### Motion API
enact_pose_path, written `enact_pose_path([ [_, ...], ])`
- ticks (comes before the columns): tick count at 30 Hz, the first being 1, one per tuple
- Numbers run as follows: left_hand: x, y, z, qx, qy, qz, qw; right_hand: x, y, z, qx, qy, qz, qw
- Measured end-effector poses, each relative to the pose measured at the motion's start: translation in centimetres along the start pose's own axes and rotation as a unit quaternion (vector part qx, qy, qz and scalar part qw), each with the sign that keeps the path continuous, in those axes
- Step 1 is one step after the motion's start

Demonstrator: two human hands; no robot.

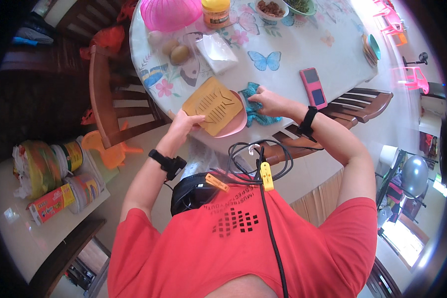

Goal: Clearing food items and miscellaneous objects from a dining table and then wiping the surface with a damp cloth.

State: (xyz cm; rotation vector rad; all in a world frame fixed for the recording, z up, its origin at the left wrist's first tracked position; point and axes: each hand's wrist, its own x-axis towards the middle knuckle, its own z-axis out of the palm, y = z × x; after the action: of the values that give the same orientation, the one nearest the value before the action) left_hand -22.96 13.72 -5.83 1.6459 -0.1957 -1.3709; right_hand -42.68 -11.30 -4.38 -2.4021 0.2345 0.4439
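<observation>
My left hand (184,123) grips the near-left edge of a tan slotted plate (216,106), its thumb on top and its other fingers hidden beneath. Partly under that plate is a pink shallow tray (239,124), its right and near rim showing; I cannot tell whether the two touch. To the right, a crumpled teal cloth (262,119) lies on the table beside the tray. My right hand (268,102) pinches the cloth's upper part between thumb and fingers.
The table's butterfly-patterned cover (294,44) bears brownish round fruits (180,55), a white tissue pack (216,54), a yellow-lidded jar (215,15), a pink mesh cover (171,13), food bowls (272,8) and a pink phone case (313,87). A looped black cable (260,160) hangs before my chest. Wooden chairs (104,100) flank the table.
</observation>
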Motion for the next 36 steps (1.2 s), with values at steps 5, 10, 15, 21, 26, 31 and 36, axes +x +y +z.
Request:
enact_pose_path([
  [5, 0.5, -0.1, 0.8, -0.041, -0.058, -0.037, 0.997, 0.7, 0.9, 1.2, -0.029, -0.003, -0.011, 1.0],
  [10, 0.7, -0.1, 3.4, -0.095, -0.106, 0.034, 0.989, 0.0, 1.2, 1.4, -0.019, 0.001, -0.034, 0.999],
  [15, 1.0, -0.4, 4.0, -0.103, -0.099, 0.021, 0.99, -0.5, 1.1, 1.5, -0.06, 0.015, -0.073, 0.995],
  [21, -1.6, 0.8, 1.2, -0.085, -0.076, 0.011, 0.993, 1.2, 1.8, 1.7, -0.065, 0.071, -0.082, 0.992],
  [26, -5.7, 0.7, -2.2, -0.105, -0.019, 0.063, 0.992, -0.1, 3.8, -1.3, -0.068, 0.121, -0.036, 0.99],
  [31, -8.5, 0.0, -4.5, -0.133, 0.05, 0.096, 0.985, -4.8, 7.2, -4.3, -0.166, 0.01, 0.113, 0.98],
  [36, -9.1, 0.2, -5.9, -0.114, 0.047, 0.075, 0.989, -6.1, 8.9, 1.1, -0.183, 0.029, 0.239, 0.953],
])
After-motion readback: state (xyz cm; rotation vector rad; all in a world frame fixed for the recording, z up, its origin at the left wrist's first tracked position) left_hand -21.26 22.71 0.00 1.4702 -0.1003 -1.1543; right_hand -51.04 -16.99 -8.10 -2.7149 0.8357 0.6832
